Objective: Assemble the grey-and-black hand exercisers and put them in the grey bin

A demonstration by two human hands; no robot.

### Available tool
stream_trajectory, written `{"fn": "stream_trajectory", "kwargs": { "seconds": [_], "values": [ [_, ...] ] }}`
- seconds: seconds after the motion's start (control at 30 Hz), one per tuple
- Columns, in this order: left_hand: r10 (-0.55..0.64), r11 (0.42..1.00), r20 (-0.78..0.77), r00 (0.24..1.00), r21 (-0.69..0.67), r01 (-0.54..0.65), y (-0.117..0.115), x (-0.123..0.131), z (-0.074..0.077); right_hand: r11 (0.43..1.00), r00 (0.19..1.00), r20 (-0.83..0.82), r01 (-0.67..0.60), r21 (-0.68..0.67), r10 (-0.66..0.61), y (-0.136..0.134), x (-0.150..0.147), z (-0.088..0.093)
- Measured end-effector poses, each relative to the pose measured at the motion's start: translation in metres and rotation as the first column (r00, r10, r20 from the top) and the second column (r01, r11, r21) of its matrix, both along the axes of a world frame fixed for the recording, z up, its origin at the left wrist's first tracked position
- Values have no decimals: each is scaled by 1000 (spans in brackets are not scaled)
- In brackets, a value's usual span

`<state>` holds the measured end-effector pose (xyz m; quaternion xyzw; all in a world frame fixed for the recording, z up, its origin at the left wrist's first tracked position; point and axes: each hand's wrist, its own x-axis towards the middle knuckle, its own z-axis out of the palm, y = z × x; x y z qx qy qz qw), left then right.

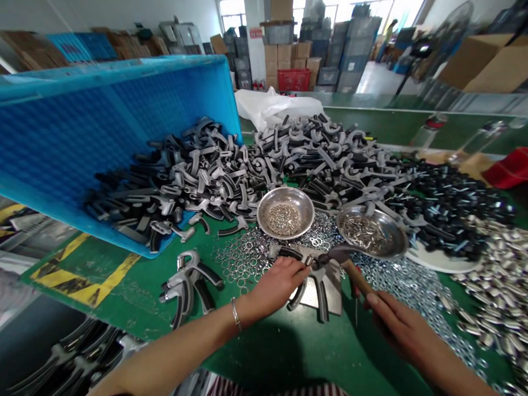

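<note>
My right hand (392, 318) is closed around the wooden handle of a hammer (357, 276), whose dark head is beside a grey and black hand grip exerciser (322, 298). The exerciser lies over a flat metal plate (335, 288), its handles pointing toward me. My left hand (279, 281) pinches it near the top, by a small metal coil. Under the hammer handle shows a red piece with a thin metal shaft; whether my right hand holds that too is unclear. Several exercisers with springs (187, 285) lie left of my left hand.
Behind the plate are two metal bowls (307, 206) (401, 240) of small metal parts. Loose rings (240, 255) and nuts surround them. A blue crate (120, 106) spills handle parts at left; metal sleeves (512, 270) and black parts (454, 199) are heaped at right.
</note>
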<state>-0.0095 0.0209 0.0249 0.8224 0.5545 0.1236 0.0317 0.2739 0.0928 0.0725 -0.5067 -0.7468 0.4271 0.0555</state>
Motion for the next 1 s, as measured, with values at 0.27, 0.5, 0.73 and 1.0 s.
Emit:
{"fn": "stream_trajectory", "kwargs": {
  "seconds": [0.27, 0.5, 0.73, 1.0],
  "values": [
    [-43, 996, -178, 983, 63, 55, -3, 5, -11, 979, 992, -65, 98, -181, -111, -21, -2, -2],
    [76, 997, 7, 997, -31, -76, 0, 8, 1, 991, 1000, -17, 6, -137, -8, -20, 7, -10],
    [346, 933, -72, 936, -83, -351, 84, -49, 41, 994, 998, 31, -61, 88, 58, -23, 0, 28],
    [449, 855, -153, 881, -212, -473, 138, -92, 24, 982, 984, 96, -161, 98, 152, -17, -10, 8]
  ]
}}
